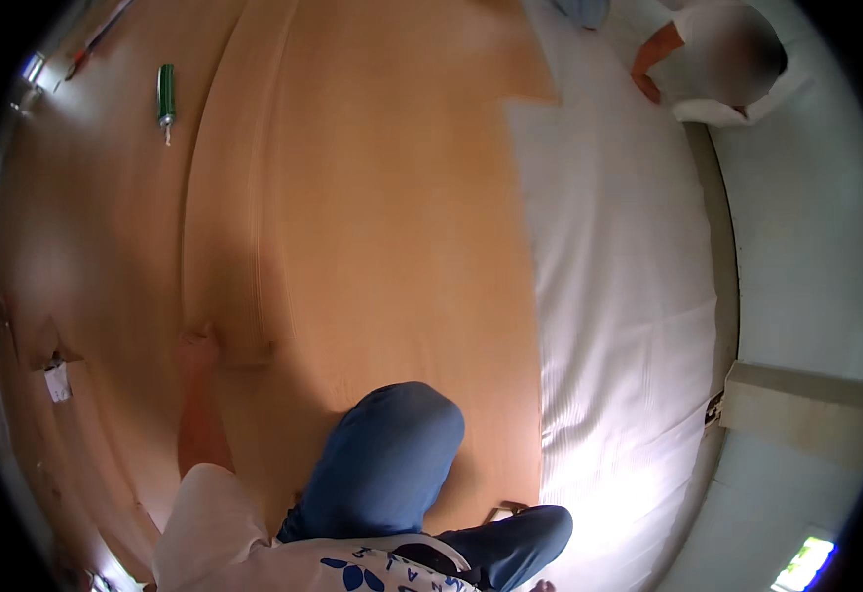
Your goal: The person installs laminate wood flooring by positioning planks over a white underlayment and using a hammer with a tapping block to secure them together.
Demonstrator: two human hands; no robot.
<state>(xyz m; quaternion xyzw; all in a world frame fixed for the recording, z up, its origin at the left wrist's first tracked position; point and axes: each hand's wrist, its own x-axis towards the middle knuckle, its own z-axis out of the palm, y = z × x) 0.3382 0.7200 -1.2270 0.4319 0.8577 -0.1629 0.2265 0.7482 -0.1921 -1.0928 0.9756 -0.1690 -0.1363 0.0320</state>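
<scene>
My left hand (199, 347) reaches down on the left side to the near end of a long wood-look floor plank (229, 237). Its fingers look curled at the plank's left corner, though they are small and blurred. A dark line runs along the plank's left edge, and its right edge lies along the joined wood-look flooring (402, 227). My right hand does not show. My bent knee (387, 449) in blue jeans rests over the flooring, just right of the left arm.
A green tube (165, 94) with a pale nozzle lies at the far left. White underlay sheet (619, 266) spreads between the flooring and the right wall. Another person (673, 59) is at the far right. A small box-like piece (56, 380) stands at left.
</scene>
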